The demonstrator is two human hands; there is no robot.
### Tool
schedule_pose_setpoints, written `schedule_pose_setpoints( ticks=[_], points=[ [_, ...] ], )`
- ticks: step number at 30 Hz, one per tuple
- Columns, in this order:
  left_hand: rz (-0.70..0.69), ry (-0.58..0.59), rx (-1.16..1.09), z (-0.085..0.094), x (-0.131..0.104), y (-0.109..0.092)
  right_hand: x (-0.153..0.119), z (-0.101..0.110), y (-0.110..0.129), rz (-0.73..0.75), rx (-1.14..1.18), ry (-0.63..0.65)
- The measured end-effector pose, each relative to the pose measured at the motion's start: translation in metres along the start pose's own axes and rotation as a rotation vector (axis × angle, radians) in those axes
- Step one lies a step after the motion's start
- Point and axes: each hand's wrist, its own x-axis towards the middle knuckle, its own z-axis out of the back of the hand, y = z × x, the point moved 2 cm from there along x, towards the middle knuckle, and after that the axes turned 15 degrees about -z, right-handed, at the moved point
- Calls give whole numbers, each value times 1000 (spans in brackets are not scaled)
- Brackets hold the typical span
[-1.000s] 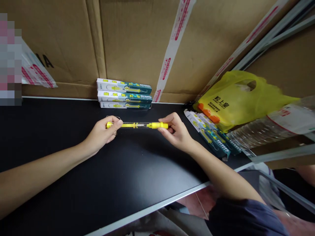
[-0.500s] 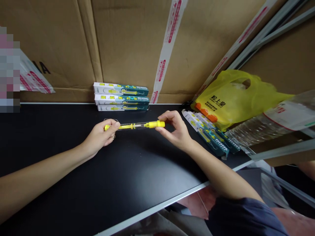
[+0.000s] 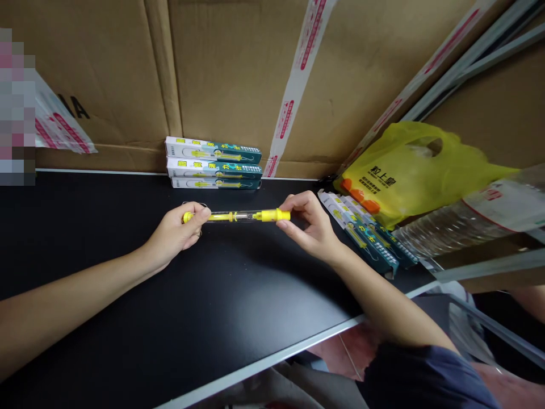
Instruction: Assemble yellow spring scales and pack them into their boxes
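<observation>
A yellow spring scale with a clear tube is held level above the black table. My left hand is closed around its left end, thumb on top, and a thin metal hook shows by the fingers. At the other end, my right hand pinches the yellow cap between thumb and fingertips. Inside the tube a metal spring and a yellow rod are visible.
Behind my hands, printed spring scale boxes are stacked against a large cardboard box. More such boxes lie on the right, beside a yellow plastic bag and a large clear bottle. A metal edge borders the table.
The camera view has shifted slightly. Both hands keep their hold on the spring scale, with almost no change in pose.
</observation>
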Motion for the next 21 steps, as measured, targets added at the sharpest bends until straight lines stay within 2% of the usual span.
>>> schedule_pose_setpoints(
  ticks=[6, 11, 21],
  points=[
    [-11, -28, 13, -1, -1, -1, 0, 0, 3, 50, -30, -3],
    [-13, -20, 21, 1, 0, 1, 0, 3, 4, 95, -80, 45],
    [-26, -26, 4, 2, -1, 1, -6, -4, -11, -78, -27, 107]
  ],
)
